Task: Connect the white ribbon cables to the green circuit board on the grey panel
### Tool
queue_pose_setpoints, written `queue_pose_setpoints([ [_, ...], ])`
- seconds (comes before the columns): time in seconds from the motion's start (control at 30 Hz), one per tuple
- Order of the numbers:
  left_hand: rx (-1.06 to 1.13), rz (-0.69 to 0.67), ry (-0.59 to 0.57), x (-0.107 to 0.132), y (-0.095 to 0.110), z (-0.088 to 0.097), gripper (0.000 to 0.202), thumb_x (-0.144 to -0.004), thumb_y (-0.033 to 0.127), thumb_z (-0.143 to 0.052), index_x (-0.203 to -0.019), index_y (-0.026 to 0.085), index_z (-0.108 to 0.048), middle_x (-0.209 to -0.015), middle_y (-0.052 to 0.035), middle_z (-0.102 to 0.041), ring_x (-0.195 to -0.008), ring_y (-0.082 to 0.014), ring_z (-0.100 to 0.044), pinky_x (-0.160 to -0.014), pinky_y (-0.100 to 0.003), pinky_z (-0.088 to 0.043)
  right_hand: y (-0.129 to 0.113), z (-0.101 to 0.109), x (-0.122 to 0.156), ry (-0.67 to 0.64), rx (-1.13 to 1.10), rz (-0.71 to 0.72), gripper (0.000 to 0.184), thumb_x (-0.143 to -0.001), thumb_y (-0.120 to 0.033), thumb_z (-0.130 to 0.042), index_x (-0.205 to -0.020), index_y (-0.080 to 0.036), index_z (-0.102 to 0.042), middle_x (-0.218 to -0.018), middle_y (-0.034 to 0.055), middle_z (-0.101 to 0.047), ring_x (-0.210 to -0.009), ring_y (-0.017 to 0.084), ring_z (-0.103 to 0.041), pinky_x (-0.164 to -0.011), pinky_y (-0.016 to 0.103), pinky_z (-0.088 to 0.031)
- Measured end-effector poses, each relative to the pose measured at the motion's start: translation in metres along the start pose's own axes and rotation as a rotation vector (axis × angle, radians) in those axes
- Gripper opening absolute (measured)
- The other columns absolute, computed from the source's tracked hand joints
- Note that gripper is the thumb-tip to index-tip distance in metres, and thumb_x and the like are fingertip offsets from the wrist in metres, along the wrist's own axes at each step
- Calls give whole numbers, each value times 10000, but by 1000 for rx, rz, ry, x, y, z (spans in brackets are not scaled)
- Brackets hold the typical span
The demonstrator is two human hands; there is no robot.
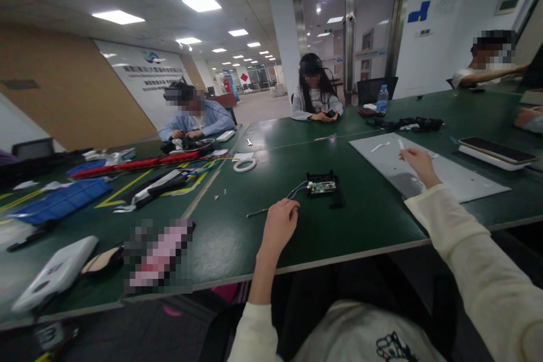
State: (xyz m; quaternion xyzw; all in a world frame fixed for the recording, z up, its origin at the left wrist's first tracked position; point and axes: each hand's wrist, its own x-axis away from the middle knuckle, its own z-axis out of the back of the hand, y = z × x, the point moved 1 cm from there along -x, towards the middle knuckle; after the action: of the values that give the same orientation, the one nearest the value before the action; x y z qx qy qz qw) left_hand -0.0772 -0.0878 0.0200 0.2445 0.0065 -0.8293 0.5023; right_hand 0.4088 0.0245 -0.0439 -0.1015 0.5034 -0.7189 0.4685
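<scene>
The left hand (281, 227) hides the middle of the thin wires (298, 188), and I cannot tell whether its curled fingers clamp them; the circuit board (323, 186) they run to lies just beyond, to the right. The right hand (421, 166) has fingertips together on a white strip (401, 144) over the gray board (449, 176), with green tabletop (365, 220) between both boards and its near edge passing beneath the left forearm (262, 278).

1 head view, facing forward and down, tabletop (231, 235) near
</scene>
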Motion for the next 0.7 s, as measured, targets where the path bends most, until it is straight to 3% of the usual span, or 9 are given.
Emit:
queue_pose_setpoints([
  [0.07, -38, -9, -15, -15, 10, 3, 248, -901, 140, -436, -971, 207, -664, -986, -41, -661, -911, -166, -619, -880, -311, -470, -26, -1, 6, -36, -259, -33, 398, -774, -496, -564, -867, -136, -707, -741, 67, -653, -671, 159, -566, -617, 267, -439],
  [0.17, -148, -7, -83, -49, 28, -1, 234, -904, 179, -449, -1020, 207, -651, -998, -56, -655, -945, -191, -615, -875, -329, -468, -87, -10, 30, -246, -536, 0, 424, -744, -521, -636, -931, -146, -701, -694, 11, -573, -629, 106, -509, -598, 223, -441],
  [0.3, -194, 13, -111, -95, 41, -31, 257, -906, 229, -477, -1122, 207, -615, -1119, -89, -624, -1028, -223, -594, -882, -358, -467, -183, -42, 90, -738, -665, 186, 441, -782, -501, -653, -1061, -162, -692, -651, -32, -501, -573, 75, -443, -552, 190, -398],
  [0.37, -145, 63, -87, -109, 38, -50, 273, -915, 257, -473, -1150, 203, -601, -1166, -102, -611, -1073, -235, -578, -895, -367, -466, -215, -65, 121, -888, -681, 264, 436, -829, -475, -613, -1125, -160, -672, -638, -36, -497, -547, 74, -429, -529, 190, -381],
  [0.43, -91, 122, -143, -115, 28, -68, 290, -901, 229, -489, -1171, 193, -590, -1182, -107, -610, -1082, -235, -577, -898, -360, -470, -229, -89, 145, -977, -623, 354, 422, -867, -414, -580, -1203, -165, -636, -659, -26, -540, -547, 85, -451, -530, 202, -388],
  [0.5, -79, 75, -209, -116, 17, -80, 275, -879, 193, -514, -1137, 188, -610, -1184, -94, -614, -1107, -225, -563, -933, -342, -458, -229, -110, 162, -991, -506, 498, 376, -903, -349, -538, -1218, -168, -636, -753, 12, -613, -622, 110, -525, -603, 230, -437],
  [0.6, -153, 37, -277, -114, 3, -90, 295, -885, 187, -494, -1162, 181, -594, -1264, -110, -565, -1199, -250, -497, -977, -387, -441, -216, -129, 173, -846, -299, 670, 362, -923, -257, -507, -1255, -179, -626, -1040, 80, -663, -835, 156, -611, -793, 297, -474],
  [0.7, -184, 18, -300, -111, -3, -94, 328, -917, 198, -428, -1218, 186, -559, -1318, -121, -522, -1229, -250, -470, -993, -407, -433, -208, -132, 179, -769, -138, 731, 408, -946, -219, -467, -1340, -223, -571, -1210, 90, -628, -953, 180, -627, -885, 337, -463],
])
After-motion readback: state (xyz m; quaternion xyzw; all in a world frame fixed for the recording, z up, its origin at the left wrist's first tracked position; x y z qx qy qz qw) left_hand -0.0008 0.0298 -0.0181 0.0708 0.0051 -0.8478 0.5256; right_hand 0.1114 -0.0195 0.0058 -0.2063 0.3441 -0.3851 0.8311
